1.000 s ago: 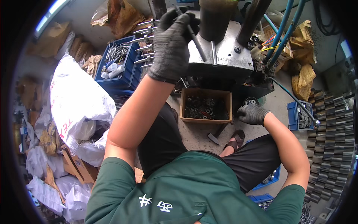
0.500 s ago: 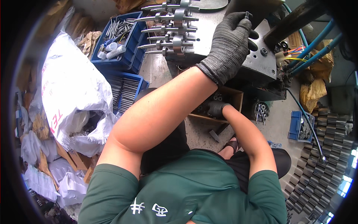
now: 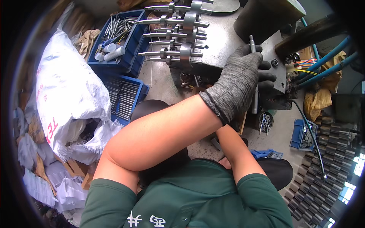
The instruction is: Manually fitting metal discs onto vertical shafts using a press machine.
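In its grey knitted glove, my left hand point(image 3: 239, 78) is closed round a slim steel shaft point(image 3: 255, 100). The shaft stands roughly upright, its stepped tip above the fist and its lower end below. My left hand is in front of the near edge of the steel machine block point(image 3: 279, 49), close to a round bearing point(image 3: 275, 62) set in its top. My right forearm point(image 3: 236, 148) reaches up behind my left wrist, which hides my right hand. A wooden box point(image 3: 242, 122) shows only an edge below the glove.
Several shafts with rings point(image 3: 185, 53) stand on the steel table at the upper left. Blue bins point(image 3: 133, 68) of shafts and a white sack point(image 3: 68, 95) lie to the left. Blue hoses point(image 3: 325, 66) run at the right, above a blue crate point(image 3: 296, 133) and stacked metal cylinders point(image 3: 327, 163).
My left hand has come down nearer to me, and more of the shaft shows. My right hand, earlier seen in the wooden box, is now hidden behind my left arm.
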The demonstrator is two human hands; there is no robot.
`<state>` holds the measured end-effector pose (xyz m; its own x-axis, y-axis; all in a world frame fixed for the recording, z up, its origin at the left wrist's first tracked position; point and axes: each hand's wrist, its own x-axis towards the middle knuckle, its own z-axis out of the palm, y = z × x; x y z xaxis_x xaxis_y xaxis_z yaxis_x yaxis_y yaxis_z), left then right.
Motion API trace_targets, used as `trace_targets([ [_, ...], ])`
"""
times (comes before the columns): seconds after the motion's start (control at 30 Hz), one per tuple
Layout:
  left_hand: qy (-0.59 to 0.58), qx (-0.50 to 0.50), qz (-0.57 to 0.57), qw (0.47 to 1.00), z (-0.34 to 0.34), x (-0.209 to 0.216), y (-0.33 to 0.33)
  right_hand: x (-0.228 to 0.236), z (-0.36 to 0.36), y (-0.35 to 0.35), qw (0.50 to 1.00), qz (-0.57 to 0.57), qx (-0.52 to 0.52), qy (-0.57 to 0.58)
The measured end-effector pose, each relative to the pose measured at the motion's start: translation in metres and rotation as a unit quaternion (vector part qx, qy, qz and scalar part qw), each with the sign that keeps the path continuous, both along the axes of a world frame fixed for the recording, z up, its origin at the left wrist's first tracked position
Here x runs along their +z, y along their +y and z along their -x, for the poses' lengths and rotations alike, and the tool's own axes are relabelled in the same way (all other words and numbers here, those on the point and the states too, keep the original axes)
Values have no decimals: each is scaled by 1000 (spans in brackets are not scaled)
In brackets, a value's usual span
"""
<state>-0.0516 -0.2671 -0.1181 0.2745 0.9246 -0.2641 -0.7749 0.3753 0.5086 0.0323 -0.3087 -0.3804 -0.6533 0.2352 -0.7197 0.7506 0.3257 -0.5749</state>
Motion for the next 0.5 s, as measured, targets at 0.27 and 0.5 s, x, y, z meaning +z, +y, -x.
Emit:
trace_targets([
  [0.27, 89, -44, 49, 994, -4, 1, -6, 0, 17, 30, 998, -17, -43, 46],
  [0.5, 43, -33, 57, 997, -12, -8, -4, 10, -24, 5, 992, -28, -60, 106],
])
